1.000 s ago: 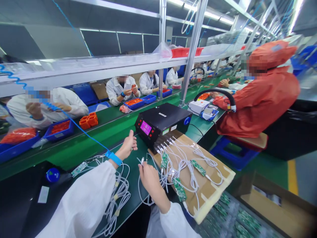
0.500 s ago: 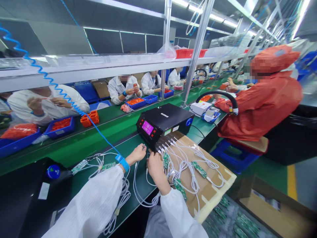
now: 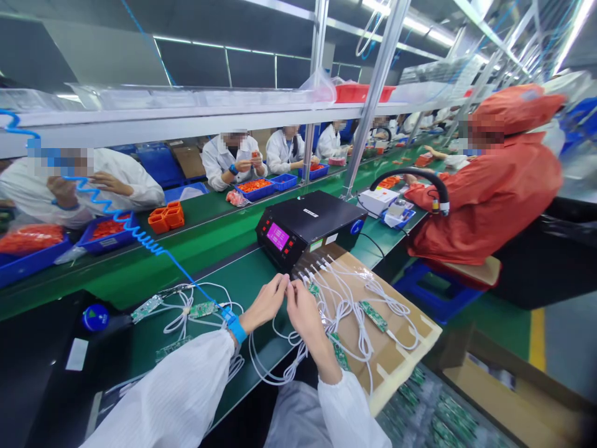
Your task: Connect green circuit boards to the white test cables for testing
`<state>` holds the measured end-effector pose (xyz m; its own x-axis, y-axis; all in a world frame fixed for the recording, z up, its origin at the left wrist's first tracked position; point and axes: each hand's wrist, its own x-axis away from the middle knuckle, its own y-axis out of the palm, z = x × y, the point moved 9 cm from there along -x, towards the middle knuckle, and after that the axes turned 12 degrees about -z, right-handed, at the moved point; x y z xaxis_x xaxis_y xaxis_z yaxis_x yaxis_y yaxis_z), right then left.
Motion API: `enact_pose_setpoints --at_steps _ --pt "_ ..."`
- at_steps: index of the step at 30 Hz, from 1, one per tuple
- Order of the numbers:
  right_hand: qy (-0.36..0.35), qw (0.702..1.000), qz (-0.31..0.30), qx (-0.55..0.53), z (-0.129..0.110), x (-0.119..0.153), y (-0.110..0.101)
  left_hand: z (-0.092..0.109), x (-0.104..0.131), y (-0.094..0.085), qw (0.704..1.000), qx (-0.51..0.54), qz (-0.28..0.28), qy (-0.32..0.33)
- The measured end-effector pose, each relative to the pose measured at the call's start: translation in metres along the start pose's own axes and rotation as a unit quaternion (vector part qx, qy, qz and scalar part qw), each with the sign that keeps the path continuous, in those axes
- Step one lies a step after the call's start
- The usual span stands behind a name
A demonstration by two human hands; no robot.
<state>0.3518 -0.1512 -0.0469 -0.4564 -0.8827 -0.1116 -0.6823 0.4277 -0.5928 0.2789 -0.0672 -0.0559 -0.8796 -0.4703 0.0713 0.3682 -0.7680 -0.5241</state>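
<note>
1. I see the left hand (image 3: 270, 300) and the right hand (image 3: 304, 309) close together over the desk (image 3: 240, 274), just in front of the black unit (image 3: 317, 214).
2. Both have their fingertips drawn in and meeting, or nearly so; whatever may be pinched there is hidden from me, so I cannot tell whether they grip anything.
3. The left wrist wears a blue strap (image 3: 236, 325), with a coiled blue cord (image 3: 145, 239) running from it up to the far left.
4. The black unit's lit pink screen (image 3: 278, 236) faces the near left, beyond the fingertips.
5. To the right of the right hand I have the cardboard sheet (image 3: 395, 359), carrying tangled white cables (image 3: 344, 308) and green circuit boards, one of them (image 3: 373, 316) well right of the hand.
6. Left of the left forearm, another green board (image 3: 203, 309) lies among white cable loops on the desk; a dark case (image 3: 41, 354) stands at the near left.
7. On the far side I can make out people in white coats, one (image 3: 228, 162) near a blue tray (image 3: 255, 194) of orange parts.
8. At the right, a person in orange (image 3: 497, 193) sits on a blue stool (image 3: 426, 286).
</note>
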Motion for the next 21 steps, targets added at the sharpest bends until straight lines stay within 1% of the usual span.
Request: enact_pose_setpoints --at_steps 2,3,5,7,9,11,14,16,17,18,19,21 --pt "-0.014 1.0 0.011 -0.024 -0.003 0.004 -0.007 0.005 -0.001 0.002 1.0 0.006 0.017 0.012" --pt "-0.018 0.999 0.014 -0.032 -0.005 0.006 -0.01 0.003 -0.002 0.0 0.999 0.014 0.031 0.007" --pt "-0.021 0.999 0.013 -0.043 -0.008 0.014 -0.013 -0.009 -0.006 -0.011 0.995 0.055 0.079 -0.036" --pt "-0.018 0.999 0.015 -0.033 -0.011 0.023 -0.014 -0.027 -0.007 -0.025 0.977 0.125 0.141 -0.097" --pt "-0.022 1.0 0.015 0.01 -0.014 0.032 -0.01 -0.039 -0.006 -0.034 0.958 0.188 0.176 -0.127" --pt "-0.032 0.997 0.004 0.067 -0.017 0.037 0.002 -0.036 -0.005 -0.033 0.953 0.216 0.175 -0.117" --pt "-0.025 0.989 -0.035 0.141 -0.015 0.036 0.024 -0.022 0.0 -0.024 0.958 0.209 0.166 -0.101" --pt "-0.014 0.984 -0.051 0.172 -0.014 0.033 0.033 -0.014 0.002 -0.02 0.956 0.215 0.175 -0.094" --pt "-0.013 0.981 -0.054 0.184 -0.014 0.032 0.036 -0.013 0.002 -0.021 0.949 0.236 0.186 -0.094" --pt "-0.015 0.98 -0.056 0.192 -0.015 0.031 0.037 -0.015 0.001 -0.025 0.936 0.269 0.205 -0.099" --pt "-0.02 0.978 -0.061 0.199 -0.016 0.032 0.039 -0.019 0.001 -0.032 0.916 0.308 0.232 -0.107" --pt "-0.027 0.974 -0.079 0.21 -0.017 0.034 0.043 -0.03 0.004 -0.053 0.865 0.38 0.307 -0.117"
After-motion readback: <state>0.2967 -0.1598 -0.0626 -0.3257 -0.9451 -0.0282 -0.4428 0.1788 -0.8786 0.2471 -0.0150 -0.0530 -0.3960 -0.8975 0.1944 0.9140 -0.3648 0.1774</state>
